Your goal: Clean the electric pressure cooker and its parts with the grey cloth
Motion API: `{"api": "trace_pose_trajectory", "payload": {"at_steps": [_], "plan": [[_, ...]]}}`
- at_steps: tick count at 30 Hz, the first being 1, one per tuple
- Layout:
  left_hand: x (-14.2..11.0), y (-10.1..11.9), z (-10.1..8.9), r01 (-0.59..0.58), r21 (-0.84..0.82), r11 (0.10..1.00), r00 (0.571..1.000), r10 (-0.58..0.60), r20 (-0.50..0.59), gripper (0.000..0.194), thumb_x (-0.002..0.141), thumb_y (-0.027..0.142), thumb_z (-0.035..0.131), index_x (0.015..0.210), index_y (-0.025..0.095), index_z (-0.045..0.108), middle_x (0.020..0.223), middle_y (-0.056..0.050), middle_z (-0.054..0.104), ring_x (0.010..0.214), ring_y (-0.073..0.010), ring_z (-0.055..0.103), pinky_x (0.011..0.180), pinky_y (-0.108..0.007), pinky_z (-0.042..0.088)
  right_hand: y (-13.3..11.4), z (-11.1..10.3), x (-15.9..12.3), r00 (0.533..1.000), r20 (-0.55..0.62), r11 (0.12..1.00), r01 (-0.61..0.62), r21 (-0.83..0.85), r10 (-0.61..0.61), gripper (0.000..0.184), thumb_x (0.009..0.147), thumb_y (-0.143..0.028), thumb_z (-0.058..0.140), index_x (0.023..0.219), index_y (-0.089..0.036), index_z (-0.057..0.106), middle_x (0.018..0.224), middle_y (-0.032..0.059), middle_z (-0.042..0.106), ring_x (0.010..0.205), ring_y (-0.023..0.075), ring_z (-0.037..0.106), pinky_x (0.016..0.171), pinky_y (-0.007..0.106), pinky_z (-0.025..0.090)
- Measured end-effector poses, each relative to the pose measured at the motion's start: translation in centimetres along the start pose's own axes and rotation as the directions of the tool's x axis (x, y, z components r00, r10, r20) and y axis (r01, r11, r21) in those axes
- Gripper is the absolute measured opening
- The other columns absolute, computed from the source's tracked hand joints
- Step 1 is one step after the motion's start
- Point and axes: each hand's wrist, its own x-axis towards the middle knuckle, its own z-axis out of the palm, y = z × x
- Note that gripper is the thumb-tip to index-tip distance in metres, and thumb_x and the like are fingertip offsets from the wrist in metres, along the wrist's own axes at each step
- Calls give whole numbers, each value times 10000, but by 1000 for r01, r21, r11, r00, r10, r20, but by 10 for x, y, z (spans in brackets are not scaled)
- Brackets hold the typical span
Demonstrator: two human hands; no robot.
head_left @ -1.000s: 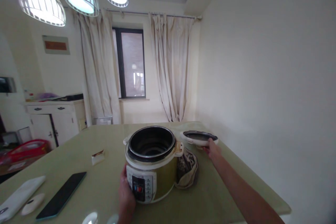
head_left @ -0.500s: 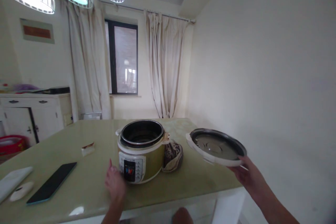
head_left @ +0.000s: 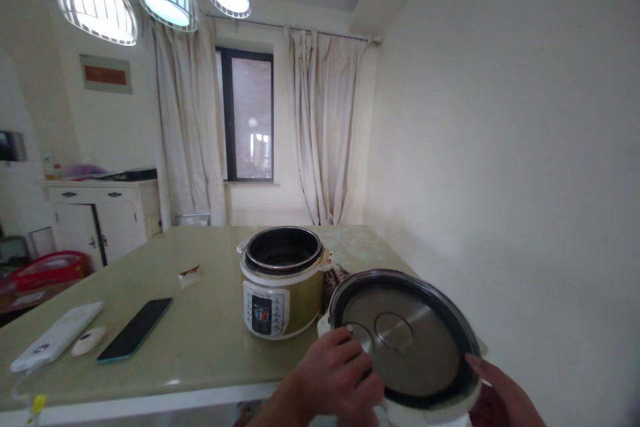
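The electric pressure cooker lid (head_left: pixel 420 353) is tilted at the lower right, its metal inner face and dark seal turned towards me. My right hand (head_left: pixel 505 390) grips its right rim, thumb over the edge. My left hand (head_left: pixel 345 373) is closed, with curled fingers against the lid's lower left part beside a small round fitting. Its fingertips partly hide what they touch. To the left, the electric pressure cooker (head_left: pixel 283 297) stands upright and uncovered on the table, a dark inner pot (head_left: pixel 285 250) inside. Neither hand touches the cooker body.
On the green tabletop (head_left: pixel 210 333) lie a black phone (head_left: pixel 136 330), a white device with a cable (head_left: pixel 57 337), a small white oval object (head_left: pixel 89 341) and a small packet (head_left: pixel 190 275). Patterned cloth (head_left: pixel 334 277) sits behind the lid. A wall (head_left: pixel 500 147) rises at right.
My left hand has moved right from beside the cooker to the lid. The lid has come nearer and tilted more towards me. The view has shifted slightly left.
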Motion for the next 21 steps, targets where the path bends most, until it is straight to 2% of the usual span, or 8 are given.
{"api": "trace_pose_trajectory", "payload": {"at_steps": [4, 6, 8, 10, 12, 13, 18, 21], "plan": [[16, -18, -27, 162, -22, 987, 979, -163, -118, 334, 1054, 402, 576, 766, 233, 580, 602, 16, 590, 531, -144, 546, 543, -325, 410, -30, 24, 15, 980, 175, 994, 85, 74, -97, 653, 698, -814, 811, 961, -220, 747, 732, 99, 771, 594, 280, 742, 491, 326, 531], [31, -29, -40, 389, -94, 917, 901, -400, -169, 370, 1001, 516, 673, 770, 237, 599, 586, 22, 603, 506, -139, 562, 519, -297, 423, -39, 41, 21, 955, 177, 971, 230, 65, -238, 699, 731, -841, 776, 1085, -238, 761, 985, 154, 819, 802, 325, 792, 595, 370, 597], [45, -40, -50, 631, -221, 744, 720, -667, -189, 365, 902, 539, 801, 778, 238, 636, 575, 33, 618, 497, -134, 574, 506, -262, 442, -43, 64, 26, 905, 139, 914, 406, -6, -401, 682, 745, -807, 806, 1143, -255, 754, 1189, 164, 793, 989, 323, 773, 713, 375, 633], [57, -49, -56, 767, -397, 505, 472, -862, -185, 365, 839, 540, 857, 802, 220, 684, 596, 28, 651, 509, -133, 579, 487, -240, 447, -44, 92, 30, 848, 176, 853, 518, -71, -500, 675, 761, -779, 821, 1198, -273, 729, 1310, 145, 746, 1101, 304, 736, 811, 363, 640], [66, -57, -57, 757, -569, 320, 262, -948, -183, 377, 815, 531, 870, 838, 186, 719, 656, 6, 700, 552, -134, 600, 503, -229, 467, -50, 123, 35, 787, 287, 801, 590, -96, -545, 679, 835, -770, 760, 1295, -280, 669, 1373, 133, 696, 1158, 289, 706, 875, 375, 638], [69, -62, -56, 722, -637, 270, 191, -963, -192, 383, 806, 522, 873, 848, 171, 726, 683, -4, 717, 577, -135, 612, 522, -228, 481, -55, 138, 37, 748, 337, 767, 633, -105, -571, 670, 882, -761, 710, 1336, -274, 632, 1386, 135, 674, 1162, 285, 696, 877, 386, 639], [66, -90, -49, 578, -787, 216, -69, -948, -311, 395, 824, 518, 853, 879, 148, 727, 739, -25, 745, 633, -142, 653, 599, -243, 526, -96, 199, 43, 537, 394, 523, 838, -154, -746, 669, 951, -671, 667, 1444, -237, 539, 1404, 156, 615, 1040, 256, 667, 830, 427, 630], [57, -104, -45, 541, -810, 225, -155, -920, -359, 427, 883, 571, 789, 905, 150, 717, 784, -41, 768, 676, -162, 691, 639, -270, 557, -122, 229, 34, 443, 432, 444, 890, -106, -786, 651, 978, -634, 667, 1479, -246, 514, 1382, 137, 622, 994, 233, 664, 868, 428, 614]]}}
